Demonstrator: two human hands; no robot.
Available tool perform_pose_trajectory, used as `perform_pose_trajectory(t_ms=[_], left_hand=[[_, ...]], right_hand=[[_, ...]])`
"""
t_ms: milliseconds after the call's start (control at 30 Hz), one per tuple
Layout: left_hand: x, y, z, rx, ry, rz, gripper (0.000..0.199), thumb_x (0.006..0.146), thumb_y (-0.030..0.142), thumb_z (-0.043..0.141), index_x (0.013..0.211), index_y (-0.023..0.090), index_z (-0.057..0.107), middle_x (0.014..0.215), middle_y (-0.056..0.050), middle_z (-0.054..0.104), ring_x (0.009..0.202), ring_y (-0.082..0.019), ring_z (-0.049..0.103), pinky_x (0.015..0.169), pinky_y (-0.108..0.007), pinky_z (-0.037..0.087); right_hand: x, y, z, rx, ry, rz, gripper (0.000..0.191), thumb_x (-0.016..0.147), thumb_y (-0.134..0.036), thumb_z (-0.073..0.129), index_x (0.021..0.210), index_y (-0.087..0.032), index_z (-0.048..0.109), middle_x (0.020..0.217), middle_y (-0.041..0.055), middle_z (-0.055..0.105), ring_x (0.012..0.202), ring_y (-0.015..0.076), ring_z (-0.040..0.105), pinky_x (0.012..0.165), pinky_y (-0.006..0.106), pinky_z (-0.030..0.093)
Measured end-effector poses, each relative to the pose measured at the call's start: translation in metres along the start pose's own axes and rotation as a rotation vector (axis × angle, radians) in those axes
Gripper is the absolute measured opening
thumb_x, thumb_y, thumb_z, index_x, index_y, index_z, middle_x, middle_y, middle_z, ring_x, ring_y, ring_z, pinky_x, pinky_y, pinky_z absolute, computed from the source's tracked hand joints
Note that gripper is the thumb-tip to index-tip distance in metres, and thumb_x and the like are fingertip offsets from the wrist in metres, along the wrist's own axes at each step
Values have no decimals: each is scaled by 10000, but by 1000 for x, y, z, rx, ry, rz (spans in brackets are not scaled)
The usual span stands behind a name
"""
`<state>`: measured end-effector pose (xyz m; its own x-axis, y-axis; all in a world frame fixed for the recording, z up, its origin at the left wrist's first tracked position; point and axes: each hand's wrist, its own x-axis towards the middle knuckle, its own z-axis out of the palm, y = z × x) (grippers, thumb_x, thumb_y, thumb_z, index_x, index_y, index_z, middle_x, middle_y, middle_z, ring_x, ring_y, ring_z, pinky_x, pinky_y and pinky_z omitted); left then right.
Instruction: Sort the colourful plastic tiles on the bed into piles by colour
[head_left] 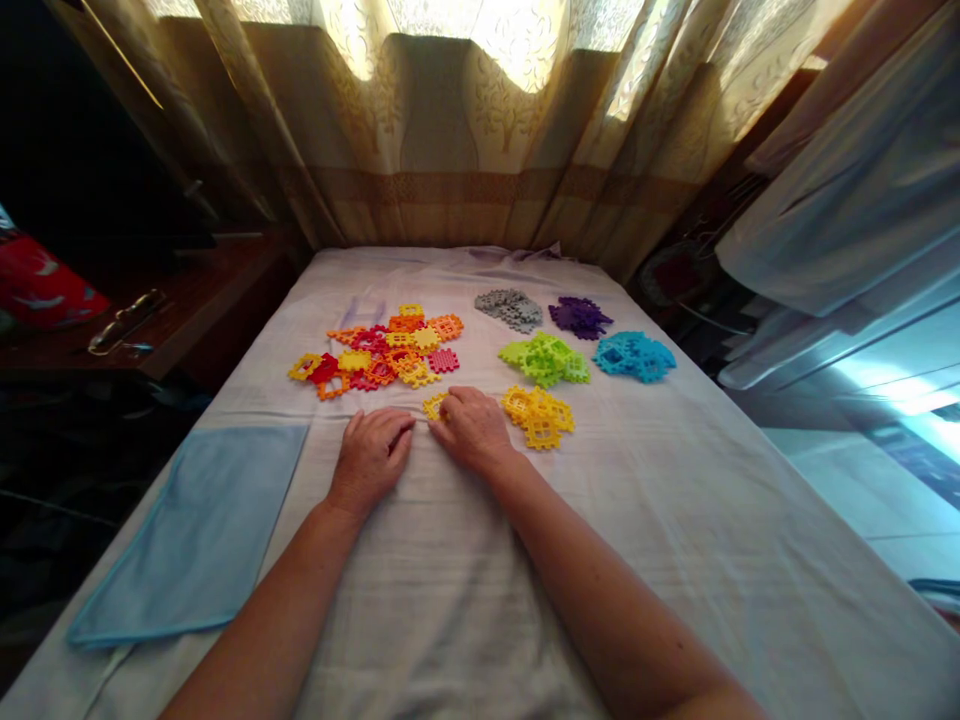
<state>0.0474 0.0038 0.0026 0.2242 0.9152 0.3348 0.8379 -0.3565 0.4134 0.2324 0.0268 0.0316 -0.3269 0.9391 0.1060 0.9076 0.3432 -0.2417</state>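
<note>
My right hand has its fingers closed on a yellow interlocking plastic tile, partly hidden under the fingertips. To its left, my left hand rests on the sheet, loosely curved and holding nothing. A small pile of yellow tiles lies just right of my right hand. Beyond my hands spreads a mixed heap of red, orange and yellow tiles. Farther right are separate piles: lime green tiles, grey tiles, purple tiles and blue tiles.
A pale wrinkled sheet covers the table. At the left edge lies a light blue cloth. Patterned curtains hang behind the far edge. Dark wooden furniture stands at left, and white fabric hangs at right.
</note>
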Motion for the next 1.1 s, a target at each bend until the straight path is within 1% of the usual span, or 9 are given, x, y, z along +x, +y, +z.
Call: perform_pose_trajectory(t_ms=[100,267,400,533,633,700,833,1000,1100], left_hand=[[0,0,-1,-1,-4,0,246,897,290,492,1030,238,692,1156,-68,729,1142,-261,635,1104,-546,339],[0,1,-2,-5,-13,-7,253,902,295,485,1026,238,697,1160,-66,729,1149,-256,633,1111,-544,335],[0,1,-2,-10,-15,-10,254,898,298,487,1028,248,700,1163,-66,727,1150,-254,631,1116,-549,335],[0,-1,-1,-13,-17,-3,260,899,294,483,1023,251,708,1162,-69,726,1155,-260,627,1113,-554,343],[0,-2,0,-17,-8,6,260,897,291,486,1020,256,712,1156,-67,728,1142,-254,631,1114,-542,348],[0,-2,0,-19,-4,8,260,899,291,484,1018,256,712,1154,-68,728,1141,-252,630,1112,-539,350],[0,-2,-1,-22,-10,11,257,900,289,484,1019,249,709,1151,-69,728,1145,-254,626,1107,-538,352],[0,-3,0,-18,-11,23,256,900,290,486,1018,243,708,1141,-70,730,1139,-258,628,1100,-536,360],[0,-3,0,-18,-4,26,253,902,287,484,1012,242,707,1130,-70,733,1128,-256,632,1100,-539,358]], right_hand=[[-1,-2,-3,1,-29,23,264,916,-377,561,1012,-169,691,1129,120,668,1067,253,581,943,362,443],[-3,-6,-3,45,-41,44,265,862,-240,579,1097,-151,664,1159,134,660,1091,244,576,947,334,445],[-3,1,-21,124,-39,75,324,821,-238,624,1136,-174,654,1177,114,667,1103,227,592,973,324,439],[-9,34,-57,142,6,174,378,798,-253,642,1171,-195,656,1199,92,675,1090,221,618,966,319,449],[-17,69,-78,109,-44,296,438,790,-280,663,1220,-197,648,1177,94,695,1024,229,649,913,321,473],[-23,87,-84,91,-85,379,461,790,-291,668,1240,-195,644,1161,98,703,985,228,661,880,320,485],[-27,105,-84,91,-143,444,472,783,-291,665,1247,-203,649,1196,100,692,955,214,669,843,307,497],[-26,107,-79,76,-202,431,489,760,-271,677,1246,-226,655,1205,91,695,986,227,670,864,325,501],[-25,109,-77,63,-201,400,495,764,-310,692,1250,-225,656,1208,98,697,1027,241,663,884,335,497]])
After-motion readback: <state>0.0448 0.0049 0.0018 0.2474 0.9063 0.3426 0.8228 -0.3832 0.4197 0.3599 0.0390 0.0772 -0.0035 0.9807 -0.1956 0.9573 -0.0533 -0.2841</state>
